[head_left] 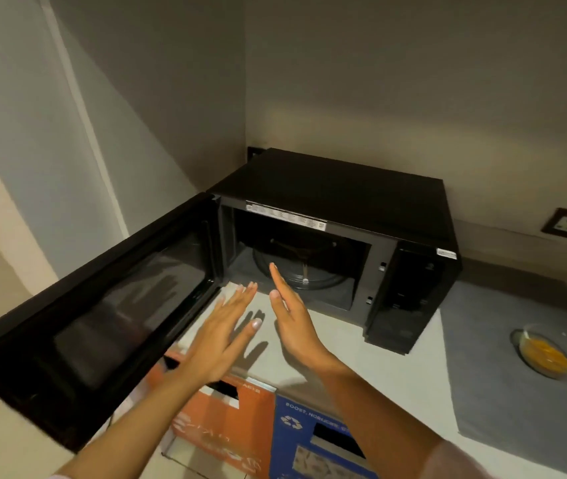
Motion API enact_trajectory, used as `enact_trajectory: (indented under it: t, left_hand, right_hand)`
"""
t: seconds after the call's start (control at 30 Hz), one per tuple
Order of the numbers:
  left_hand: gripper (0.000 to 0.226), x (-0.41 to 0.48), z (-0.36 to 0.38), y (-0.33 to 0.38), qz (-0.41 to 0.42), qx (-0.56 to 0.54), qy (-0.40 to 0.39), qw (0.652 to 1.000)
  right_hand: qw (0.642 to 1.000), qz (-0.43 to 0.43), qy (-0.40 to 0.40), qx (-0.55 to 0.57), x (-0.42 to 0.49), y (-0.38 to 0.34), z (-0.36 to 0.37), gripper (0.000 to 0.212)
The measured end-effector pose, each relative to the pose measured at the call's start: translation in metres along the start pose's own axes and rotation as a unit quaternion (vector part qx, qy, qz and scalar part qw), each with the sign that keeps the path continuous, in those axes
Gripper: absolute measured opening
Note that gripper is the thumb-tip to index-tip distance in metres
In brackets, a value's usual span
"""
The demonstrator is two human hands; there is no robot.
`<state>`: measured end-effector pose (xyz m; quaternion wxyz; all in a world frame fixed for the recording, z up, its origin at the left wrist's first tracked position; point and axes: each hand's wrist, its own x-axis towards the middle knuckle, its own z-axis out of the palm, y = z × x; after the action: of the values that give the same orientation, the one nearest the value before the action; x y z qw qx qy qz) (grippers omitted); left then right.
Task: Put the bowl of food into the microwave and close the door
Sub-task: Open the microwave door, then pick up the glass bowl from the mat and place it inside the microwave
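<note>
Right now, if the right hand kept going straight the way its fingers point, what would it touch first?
Probably the glass turntable inside the open microwave; the right hand has nothing in between, though depth is hard to judge.

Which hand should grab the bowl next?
Right hand: the bowl sits on the mat to the microwave's right, on that side. Left hand is nearer the open door.

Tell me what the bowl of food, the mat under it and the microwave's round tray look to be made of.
Bowl: clear glass, it seems; the yellow food shows through its glossy wall.
Mat: probably grey fabric or felt; flat, matte, no shine.
Round tray: likely glass; its rim glints in the dark cavity, though the dimness leaves this open.
</note>
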<state>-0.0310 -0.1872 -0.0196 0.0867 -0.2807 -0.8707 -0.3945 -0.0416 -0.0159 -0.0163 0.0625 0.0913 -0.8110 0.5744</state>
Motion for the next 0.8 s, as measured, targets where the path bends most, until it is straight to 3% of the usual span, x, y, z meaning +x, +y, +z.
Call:
enact_trajectory:
  t: [0.23,0.37,0.5,0.67,0.8]
  left_hand:
    - [0.055,0.044,0.114,0.057,0.031,-0.080,-0.073,0.994]
    - [0.053,0.067,0.176,0.096,0.060,-0.124,-0.155,0.978]
    - [0.058,0.079,0.233,0.131,0.102,-0.170,-0.182,0.963]
    - [0.059,0.108,0.310,0.180,0.032,-0.213,-0.255,0.943]
    - [0.061,0.137,0.357,0.205,-0.020,-0.234,-0.271,0.934]
  right_hand:
    - [0.982,0.020,0.185,0.004,-0.070,0.045,-0.086,0.042]
    - [0.959,0.038,0.282,0.002,-0.105,0.060,-0.139,0.040]
    - [0.925,0.070,0.373,-0.006,-0.136,0.081,-0.193,0.040]
    - [0.865,0.159,0.475,-0.033,-0.168,0.129,-0.276,0.041]
    - [0.839,0.203,0.502,-0.051,-0.188,0.152,-0.331,0.044]
